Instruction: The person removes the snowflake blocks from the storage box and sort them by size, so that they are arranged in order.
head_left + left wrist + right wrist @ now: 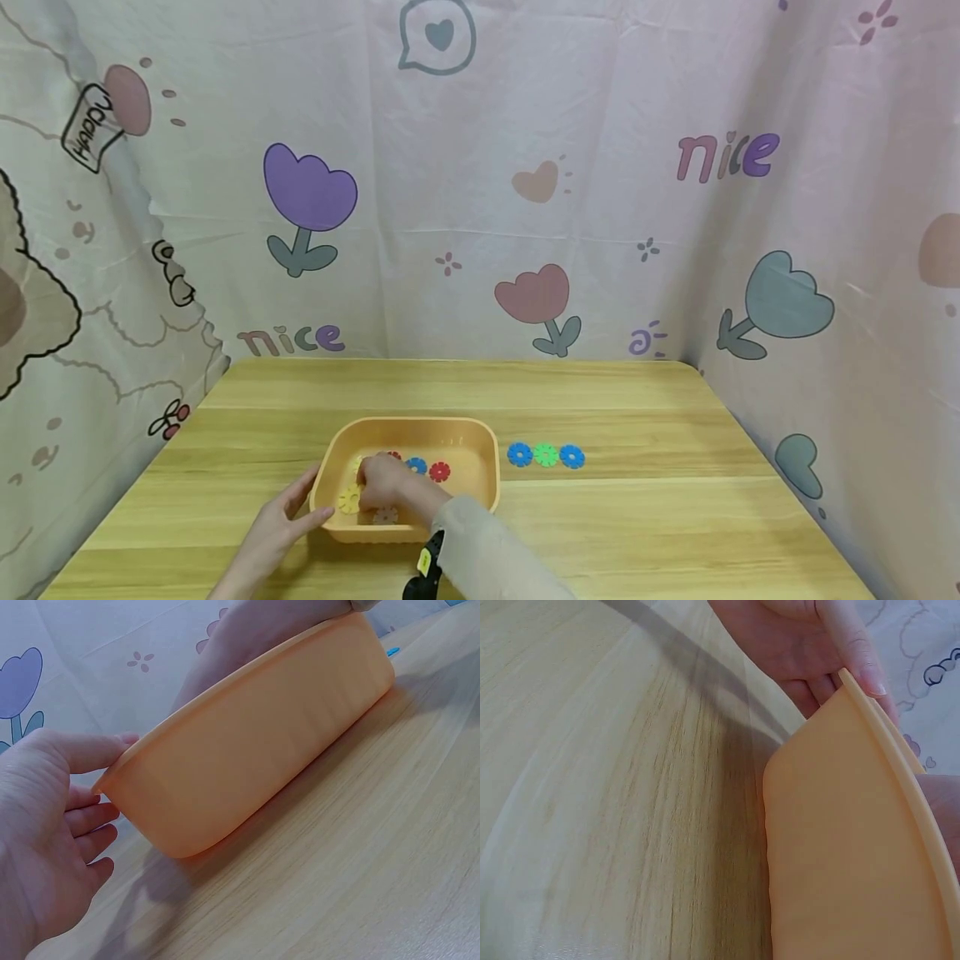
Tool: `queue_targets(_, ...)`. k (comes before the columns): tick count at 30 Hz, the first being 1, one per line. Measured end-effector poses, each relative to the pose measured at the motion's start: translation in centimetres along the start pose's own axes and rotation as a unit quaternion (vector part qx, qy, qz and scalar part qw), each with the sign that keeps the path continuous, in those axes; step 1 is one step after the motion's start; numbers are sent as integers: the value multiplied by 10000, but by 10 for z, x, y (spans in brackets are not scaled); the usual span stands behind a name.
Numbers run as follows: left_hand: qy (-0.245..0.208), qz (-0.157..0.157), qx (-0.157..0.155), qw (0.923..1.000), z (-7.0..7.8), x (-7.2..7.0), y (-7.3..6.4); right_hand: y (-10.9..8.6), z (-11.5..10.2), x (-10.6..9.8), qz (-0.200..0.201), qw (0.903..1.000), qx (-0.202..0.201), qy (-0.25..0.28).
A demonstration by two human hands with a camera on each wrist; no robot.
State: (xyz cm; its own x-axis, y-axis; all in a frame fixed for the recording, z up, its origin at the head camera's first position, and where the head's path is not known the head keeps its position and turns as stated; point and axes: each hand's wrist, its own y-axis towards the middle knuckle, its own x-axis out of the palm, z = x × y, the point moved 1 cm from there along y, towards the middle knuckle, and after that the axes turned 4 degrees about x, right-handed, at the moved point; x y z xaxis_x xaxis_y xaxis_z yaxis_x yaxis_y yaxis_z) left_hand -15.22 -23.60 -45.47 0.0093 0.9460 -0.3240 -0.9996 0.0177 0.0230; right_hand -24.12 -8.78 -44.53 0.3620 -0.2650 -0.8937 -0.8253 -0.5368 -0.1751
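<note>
A shallow orange plastic basin (476,467) stands on the table and holds several flower-shaped plastic discs. Among them are a yellow disc (348,500), a blue disc (416,465), a red disc (440,472) and a pale pink disc (386,516). My left hand (272,527) holds the basin's left front corner, thumb on the rim and fingers below it outside. My right hand (397,485) reaches down inside, beside the yellow discs. Its fingertips are hidden in the head view, and the basin wall (840,825) blocks them in the right wrist view.
Right of the basin, a blue disc (520,454), a green disc (546,454) and another blue disc (572,456) lie in a row on the wooden table (660,517). A patterned curtain (450,200) hangs behind the table and along its sides.
</note>
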Motion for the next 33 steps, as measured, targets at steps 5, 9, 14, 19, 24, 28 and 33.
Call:
queue_targets(5, 71, 33, 28, 10000, 0, 0, 1, 0, 0, 0, -19, 9999, 142, 60)
queue_targets(9, 8, 44, 130, 9999, 0, 0, 0, 0, 1, 0, 101, 9996, 145, 222)
queue_targets(14, -92, 13, 124, 9999, 0, 1, -1, -1, 2, 0, 101, 9976, 238, 642)
queue_targets(19, -92, 38, 154, 9998, 0, 1, -1, -3, 3, 0, 37, 9969, 94, 778)
queue_targets(24, -148, 38, 237, 9996, 0, 1, -1, -4, 6, 0, 59, 9958, -55, 908)
queue_targets(28, -147, 24, 220, 9996, 0, 0, -1, -5, 9, -2, 3, 9875, -97, 1572)
queue_targets(33, -62, 19, 184, 9998, 0, 1, -1, -9, 22, -8, -99, 9719, -190, 2343)
